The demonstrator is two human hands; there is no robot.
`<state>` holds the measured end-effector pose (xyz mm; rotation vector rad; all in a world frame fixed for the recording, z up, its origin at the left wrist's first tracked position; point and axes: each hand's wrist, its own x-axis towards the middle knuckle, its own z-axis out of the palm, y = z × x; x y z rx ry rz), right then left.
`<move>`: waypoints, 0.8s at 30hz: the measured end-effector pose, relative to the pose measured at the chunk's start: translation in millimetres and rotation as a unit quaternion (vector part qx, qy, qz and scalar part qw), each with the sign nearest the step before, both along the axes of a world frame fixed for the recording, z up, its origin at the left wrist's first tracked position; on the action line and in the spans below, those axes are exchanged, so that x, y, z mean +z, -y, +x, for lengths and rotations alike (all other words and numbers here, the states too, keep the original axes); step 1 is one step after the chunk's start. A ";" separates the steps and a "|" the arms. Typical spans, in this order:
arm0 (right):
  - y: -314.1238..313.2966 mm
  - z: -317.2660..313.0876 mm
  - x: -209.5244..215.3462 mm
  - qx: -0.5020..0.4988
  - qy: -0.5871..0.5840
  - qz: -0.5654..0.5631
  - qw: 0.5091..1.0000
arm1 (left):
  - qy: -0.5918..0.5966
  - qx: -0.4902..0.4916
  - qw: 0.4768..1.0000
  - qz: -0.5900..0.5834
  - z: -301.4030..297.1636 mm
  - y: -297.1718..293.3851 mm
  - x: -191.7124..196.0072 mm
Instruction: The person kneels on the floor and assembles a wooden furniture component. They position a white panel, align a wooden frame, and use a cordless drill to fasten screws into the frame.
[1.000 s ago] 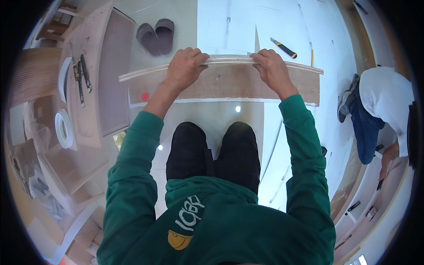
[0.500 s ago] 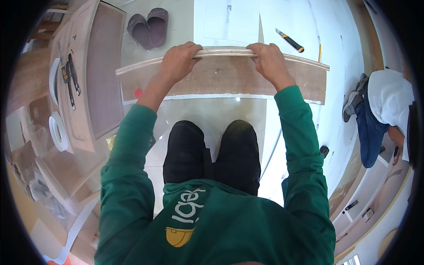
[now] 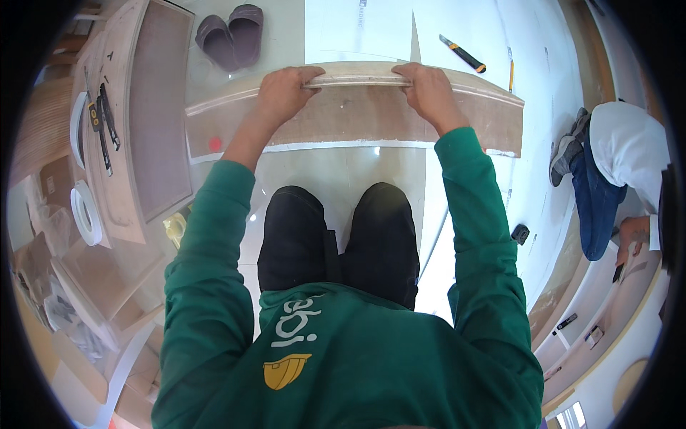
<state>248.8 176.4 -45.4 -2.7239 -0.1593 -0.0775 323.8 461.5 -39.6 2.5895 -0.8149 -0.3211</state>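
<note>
A long brown wooden panel [image 3: 371, 118] stretches across in front of my knees, with a pale ridged edge [image 3: 357, 81] along its top. Beyond that edge a strip of lighter wood [image 3: 357, 69] shows. My left hand [image 3: 284, 93] is closed around the edge left of the middle, thumb and fingers over it. My right hand [image 3: 426, 93] grips the same edge to the right of the middle. The fingers on the far side are partly hidden. A red round spot [image 3: 215, 144] marks the panel's left end. White trim lines its near border.
A utility knife [image 3: 463, 54] and a pencil [image 3: 511, 71] lie on white sheeting at the right. Purple slippers [image 3: 230, 39] sit at the far left. A wooden cabinet piece [image 3: 153, 114] holds tools; white tape rolls [image 3: 86, 214] are beside it. A co-worker [image 3: 622, 154] crouches at the right.
The panel has tipped, so a strip of wood now shows beyond its ridged edge. Both hands stay on it. The whole view has shifted slightly. The co-worker's hand shows more fully.
</note>
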 end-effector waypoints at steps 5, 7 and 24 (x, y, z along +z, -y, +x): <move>2.7 10.6 4.5 -0.026 -0.048 -0.005 0.998 | 0.015 0.000 1.000 0.000 7.5 2.2 -3.1; 4.4 17.1 -3.0 -0.011 -0.074 -0.030 0.997 | 0.061 -0.023 0.997 -0.037 10.4 -1.8 -12.9; -18.3 -35.1 -23.2 -0.036 -0.057 -0.053 0.996 | 0.064 -0.029 0.998 0.005 -44.6 -5.4 -29.3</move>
